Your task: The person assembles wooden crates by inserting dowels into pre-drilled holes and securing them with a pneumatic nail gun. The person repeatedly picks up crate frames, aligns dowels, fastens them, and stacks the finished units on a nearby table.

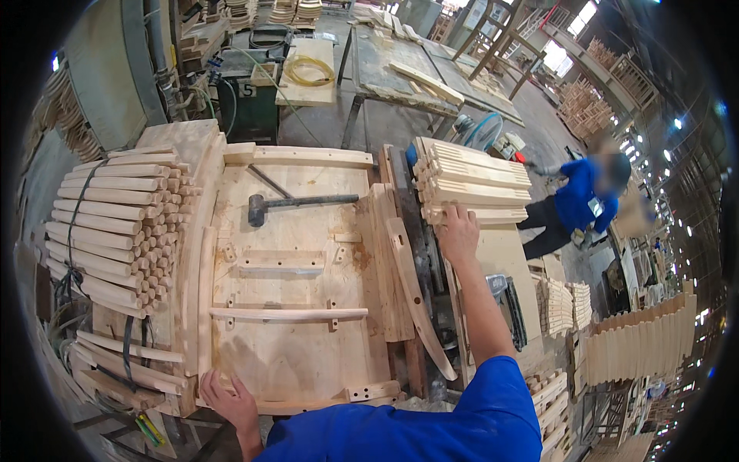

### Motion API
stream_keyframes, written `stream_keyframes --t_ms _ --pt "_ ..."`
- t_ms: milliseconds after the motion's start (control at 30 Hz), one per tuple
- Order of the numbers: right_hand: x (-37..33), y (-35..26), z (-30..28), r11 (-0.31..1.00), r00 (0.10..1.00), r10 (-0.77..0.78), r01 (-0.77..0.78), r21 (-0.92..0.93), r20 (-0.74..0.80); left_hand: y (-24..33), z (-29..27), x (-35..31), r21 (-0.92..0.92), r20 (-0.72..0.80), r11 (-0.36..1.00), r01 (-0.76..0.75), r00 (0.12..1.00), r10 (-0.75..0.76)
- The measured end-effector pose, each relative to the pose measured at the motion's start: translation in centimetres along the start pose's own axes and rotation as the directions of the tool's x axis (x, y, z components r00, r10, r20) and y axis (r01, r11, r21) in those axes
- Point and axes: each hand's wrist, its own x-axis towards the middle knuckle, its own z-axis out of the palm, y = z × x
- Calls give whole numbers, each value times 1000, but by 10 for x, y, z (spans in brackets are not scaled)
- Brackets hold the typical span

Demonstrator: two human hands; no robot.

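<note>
My left hand [229, 402] is at the lower left of the wooden work board [308, 354], its fingers apart and touching the lower end of a long wooden rail [206, 300]. My right arm reaches forward to a stack of grooved wooden slats [477, 173]. There my right hand [457, 231] has its fingers curled over the left end of the nearest slat [493, 215]. A slim curved wooden bar [292, 313] lies across the board between small blocks. Beyond it rests a black-headed mallet [256, 210]. A curved piece with holes [416, 292] leans along the board's right edge.
Strapped bundles of wooden sticks [108, 231] stand at the left. A dark metal tool [508, 308] lies beside my right forearm. A co-worker in blue [577, 200] stands at the right. Tables [392, 69] stand farther back, and more stacked wooden parts [639, 339] are at the right.
</note>
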Motion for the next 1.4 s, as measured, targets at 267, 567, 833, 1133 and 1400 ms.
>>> stream_keyframes --t_ms 267,567,833,1133,1400 --pt "12 -10 -19 927 935 -356 353 123 -1 63 44 52 -490 114 862 -129 971 210" --pt "-10 30 -11 974 950 -206 222 -42 234 120 49 77 -615 195 755 -226 885 424" --pt "7 -40 -50 851 810 -523 514 110 266 110 56 65 -699 447 703 131 848 286" --pt "-1 -196 -89 591 428 -767 183 786 478 144 65 127 -694 684 -175 698 716 139" --pt "-23 -228 -7 700 717 -641 402 591 272 81 119 178 -524 850 -455 720 475 -229"
